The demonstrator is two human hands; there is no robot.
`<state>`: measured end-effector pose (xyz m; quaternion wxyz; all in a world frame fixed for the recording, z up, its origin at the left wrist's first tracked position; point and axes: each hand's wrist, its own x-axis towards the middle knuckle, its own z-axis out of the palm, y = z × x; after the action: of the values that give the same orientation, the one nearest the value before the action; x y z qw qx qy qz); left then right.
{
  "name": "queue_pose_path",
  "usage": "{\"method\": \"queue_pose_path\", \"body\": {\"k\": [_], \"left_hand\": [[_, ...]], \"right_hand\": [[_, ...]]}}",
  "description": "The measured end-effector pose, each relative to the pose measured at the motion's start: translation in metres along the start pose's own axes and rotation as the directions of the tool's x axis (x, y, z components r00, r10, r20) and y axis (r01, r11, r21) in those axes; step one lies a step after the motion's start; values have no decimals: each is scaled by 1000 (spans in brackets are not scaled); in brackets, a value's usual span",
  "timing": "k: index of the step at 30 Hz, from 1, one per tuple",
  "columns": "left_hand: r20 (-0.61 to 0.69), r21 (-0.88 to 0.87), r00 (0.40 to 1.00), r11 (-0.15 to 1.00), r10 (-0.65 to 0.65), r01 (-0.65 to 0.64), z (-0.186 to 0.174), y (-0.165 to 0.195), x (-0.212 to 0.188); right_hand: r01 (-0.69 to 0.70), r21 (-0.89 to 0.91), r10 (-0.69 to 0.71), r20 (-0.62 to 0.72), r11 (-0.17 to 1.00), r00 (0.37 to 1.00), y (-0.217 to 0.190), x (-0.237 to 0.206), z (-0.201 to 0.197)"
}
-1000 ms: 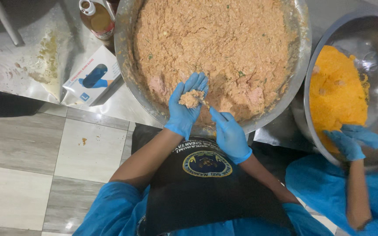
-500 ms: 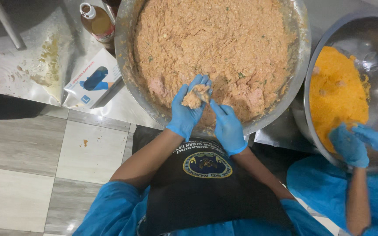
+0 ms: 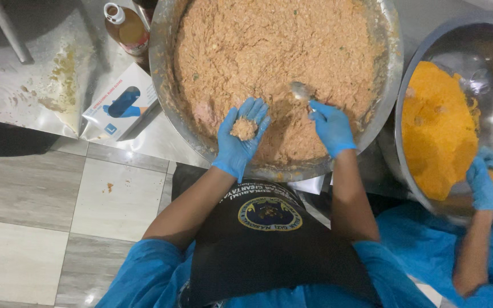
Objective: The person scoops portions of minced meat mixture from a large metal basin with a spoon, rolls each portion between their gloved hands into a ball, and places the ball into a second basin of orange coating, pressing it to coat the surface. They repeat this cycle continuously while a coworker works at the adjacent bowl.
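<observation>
Left hand (image 3: 239, 137), in a thin blue glove, lies palm-up and cupped around a small, rough lump of mixture (image 3: 244, 129) over the near rim of the wide round metal bowl (image 3: 165, 85) on the steel desk (image 3: 12, 91). Right hand (image 3: 331, 126), also gloved, is closed on a shiny metal spoon (image 3: 300, 90), whose tip is pressed into the coarse, moist orange-brown mass (image 3: 269, 51) filling the bowl. The hands are well apart; a second steel bowl (image 3: 486, 51) to the right holds crumbly yellow-orange material.

Left hand (image 3: 241, 137) cups a mince lump (image 3: 244, 129) over the steel bowl (image 3: 164, 85); right hand (image 3: 331, 126) holds a spoon (image 3: 300, 91) in the mix.
</observation>
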<state>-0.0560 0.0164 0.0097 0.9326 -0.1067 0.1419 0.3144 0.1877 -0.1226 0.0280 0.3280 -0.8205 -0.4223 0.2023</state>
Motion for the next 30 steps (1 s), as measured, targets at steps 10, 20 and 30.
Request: {"method": "queue_pose_path", "body": {"k": [10,20,30], "left_hand": [[56,206,994,975,-95,81,-6,-4,17],[-163,501,938,794,-304,345,13,-7,1],[26,321,954,906,-299,276,-1,-17,2]], "right_hand": [[339,78,-339,-10,938,941,-77,-34,-23],[640,-274,-517,406,718,754,-142,-39,-50],[455,-309,-423,169,835,890,-135,-61,-56]]}}
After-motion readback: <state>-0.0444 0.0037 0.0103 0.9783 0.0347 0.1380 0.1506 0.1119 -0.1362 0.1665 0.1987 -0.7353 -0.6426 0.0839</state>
